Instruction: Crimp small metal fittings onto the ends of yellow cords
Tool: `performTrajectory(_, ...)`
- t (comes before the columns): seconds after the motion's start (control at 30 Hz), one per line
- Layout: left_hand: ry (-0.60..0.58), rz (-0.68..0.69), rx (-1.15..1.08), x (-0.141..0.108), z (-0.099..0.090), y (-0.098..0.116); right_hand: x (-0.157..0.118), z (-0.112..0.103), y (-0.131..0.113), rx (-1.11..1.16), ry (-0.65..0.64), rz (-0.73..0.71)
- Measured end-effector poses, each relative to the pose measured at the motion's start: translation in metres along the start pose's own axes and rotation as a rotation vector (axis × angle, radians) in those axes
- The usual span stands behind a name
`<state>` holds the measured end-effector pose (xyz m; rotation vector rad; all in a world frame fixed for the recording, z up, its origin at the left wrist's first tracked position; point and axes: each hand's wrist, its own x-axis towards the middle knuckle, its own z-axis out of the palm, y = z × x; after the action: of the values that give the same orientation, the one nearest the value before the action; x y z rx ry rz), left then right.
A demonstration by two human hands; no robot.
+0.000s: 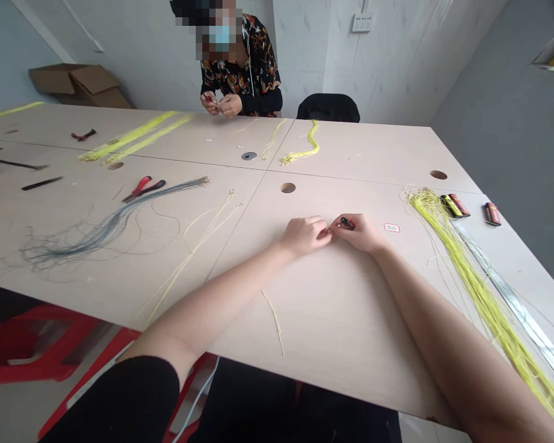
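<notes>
My left hand (307, 236) and my right hand (361, 232) meet above the table, fingertips almost touching. Left thumb and fingers are pinched together; whatever lies between them is too small to make out. A short dark tool with a black rounded end (346, 223) sticks out of the closed right hand, and its kind is hidden by the fingers. Just right of that hand lies a small red-bordered label (391, 227). Nearer my body, a short piece of yellow cord (273, 323) rests on the tabletop. A few thin yellow cords (198, 246) lie to the left.
A long yellow cord bundle (466, 264) runs down the right, beside small red-and-black cylinders (457, 205). Left lie a grey-green wire bundle (115, 221) and red-handled pliers (143, 187). Across the table (332, 295), another person (240, 67) works with both hands.
</notes>
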<state>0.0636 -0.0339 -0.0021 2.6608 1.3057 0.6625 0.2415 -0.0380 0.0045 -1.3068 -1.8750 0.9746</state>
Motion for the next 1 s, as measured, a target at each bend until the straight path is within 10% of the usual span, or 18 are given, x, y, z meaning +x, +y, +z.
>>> performTrajectory(1.0, -0.063, -0.11, -0.42, 0.0041, 0.006, -0.0067, -0.0003, 0.0028, -0.0009, -0.029, 0.057, -0.034)
